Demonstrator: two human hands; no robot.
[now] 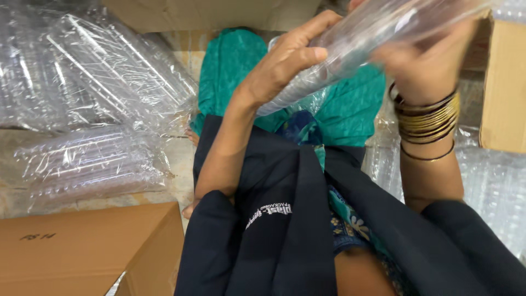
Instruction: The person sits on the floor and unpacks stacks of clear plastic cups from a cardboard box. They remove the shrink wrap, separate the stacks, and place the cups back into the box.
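My left hand (285, 66) grips the lower end of a long stack of clear plastic cups (361, 38) in a thin clear sleeve, held slanting up to the right above my lap. My right hand (424, 60), blurred and wearing several gold and dark bangles at the wrist, holds the same stack higher up. The stack's upper end runs out of the top edge of the view. Below the hands are my teal trousers (235, 66) and a dark jacket.
Several clear-wrapped packs of plastic cups (93, 82) lie on the floor at the left. A brown cardboard box (82, 246) sits at the lower left, another box (504, 87) at the right edge, and cardboard at the top. More clear wrap (493, 186) lies at the right.
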